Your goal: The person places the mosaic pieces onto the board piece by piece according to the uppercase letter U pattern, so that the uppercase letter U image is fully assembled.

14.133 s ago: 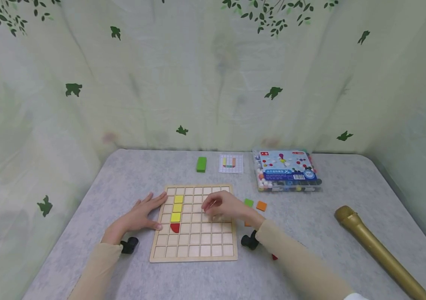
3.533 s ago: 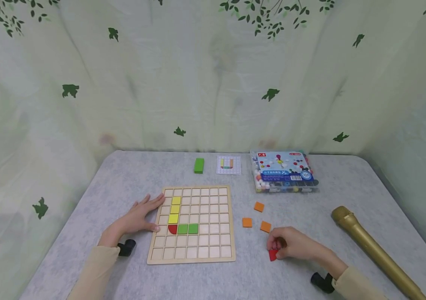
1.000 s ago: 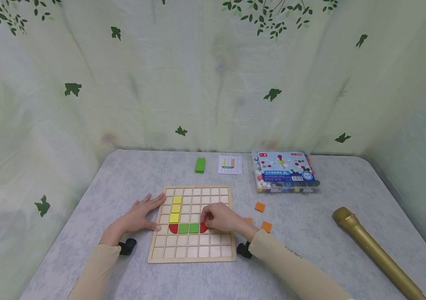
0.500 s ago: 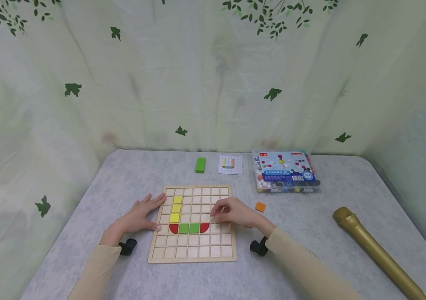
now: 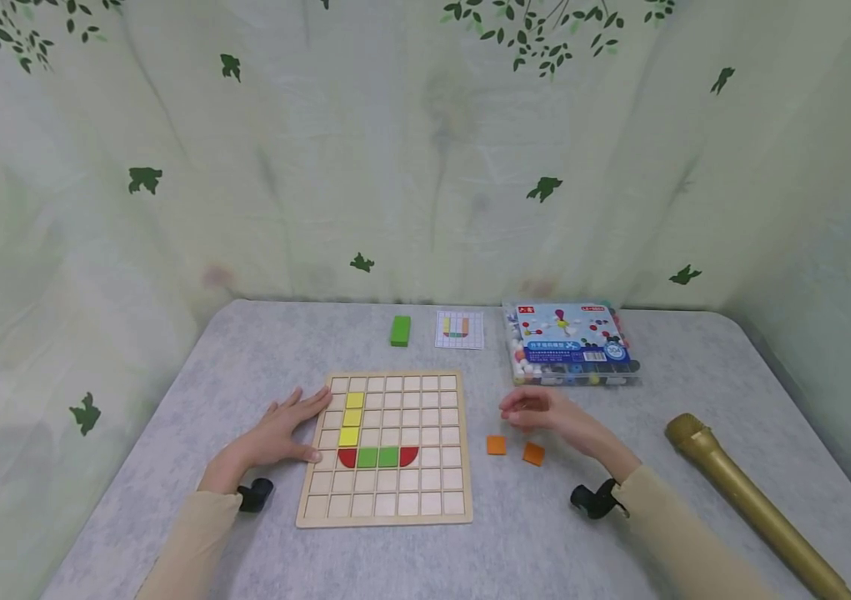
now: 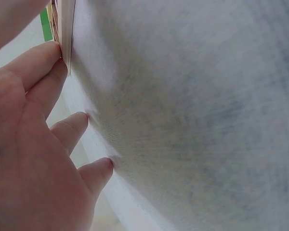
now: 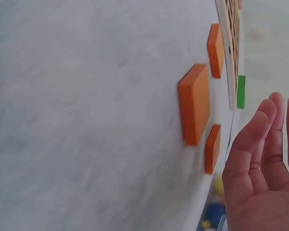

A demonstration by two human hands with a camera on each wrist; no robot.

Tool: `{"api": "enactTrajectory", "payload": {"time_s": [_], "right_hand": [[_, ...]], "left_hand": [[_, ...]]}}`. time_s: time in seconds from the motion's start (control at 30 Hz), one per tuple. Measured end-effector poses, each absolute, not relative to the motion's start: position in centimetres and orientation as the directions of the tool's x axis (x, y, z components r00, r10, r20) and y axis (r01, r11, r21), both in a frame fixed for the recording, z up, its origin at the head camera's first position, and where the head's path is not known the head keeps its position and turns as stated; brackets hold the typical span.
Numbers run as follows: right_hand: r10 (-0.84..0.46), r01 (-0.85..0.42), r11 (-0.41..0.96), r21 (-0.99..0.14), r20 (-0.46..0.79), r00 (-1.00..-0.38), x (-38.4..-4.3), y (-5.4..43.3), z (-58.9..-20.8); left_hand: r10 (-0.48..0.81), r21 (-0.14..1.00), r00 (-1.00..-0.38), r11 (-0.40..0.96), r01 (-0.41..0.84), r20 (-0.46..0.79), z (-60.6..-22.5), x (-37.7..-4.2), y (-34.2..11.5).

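Rests the left hand (image 5: 286,429) against the left edge of the wooden grid board (image 5: 384,523), with fingers spread wide, two fingertips at the edge and two on the grey surface (image 5: 387,567) in the left wrist view. Has the right hand (image 5: 548,414) raised to the right of the board, with fingers close together, loosely bent, and the thumb near them, beside three orange tiles (image 7: 195,106). Two of these plain in the head view, the third only in the right wrist view, apart from the fingers there. On the board, in the second column from the left, three yellow tiles (image 5: 353,417) and below them a red quarter-round tile (image 5: 347,457); then, along the same row, two green tiles (image 5: 367,457) and another red quarter-round tile (image 5: 408,456). Toward the far edge of the surface, a green block (image 5: 400,331), a printed card (image 5: 459,330) and a clear plastic box (image 5: 573,342). Well to the right, a gold microphone (image 5: 761,504).
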State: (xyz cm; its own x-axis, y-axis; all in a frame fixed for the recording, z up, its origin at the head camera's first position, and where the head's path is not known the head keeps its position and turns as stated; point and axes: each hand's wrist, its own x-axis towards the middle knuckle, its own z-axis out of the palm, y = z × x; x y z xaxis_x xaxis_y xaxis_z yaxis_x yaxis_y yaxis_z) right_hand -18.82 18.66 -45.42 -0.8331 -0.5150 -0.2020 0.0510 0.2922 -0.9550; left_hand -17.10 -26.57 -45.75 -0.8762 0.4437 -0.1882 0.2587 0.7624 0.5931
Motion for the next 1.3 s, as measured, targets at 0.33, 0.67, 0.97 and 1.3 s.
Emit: {"api": "enactTrajectory", "payload": {"time_s": [0.33, 0.67, 0.97, 1.3], "right_hand": [[-0.551, -0.024, 0.364, -0.931, -0.194, -0.811, -18.0, 21.4, -45.9], [-0.609, -0.134, 0.443, -0.886, -0.189, -0.770, -17.7, 21.4, -46.4], [-0.625, -0.281, 0.487, -0.827, -0.106, -0.773, -17.4, 21.0, -46.6], [-0.599, -0.226, 0.493, -0.840, -0.140, -0.788, -17.4, 21.0, -46.6]], "left_hand": [[0.445, 0.601, -0.877, 0.755, 0.261, -0.180, -45.8, -17.1, -26.7], [0.445, 0.599, -0.875, 0.759, 0.255, -0.192, -45.8, -17.2, -26.9], [0.445, 0.597, -0.875, 0.760, 0.257, -0.191, -45.8, -17.2, -26.8], [0.442, 0.594, -0.876, 0.763, 0.254, -0.194, -45.8, -17.2, -26.8]]}}
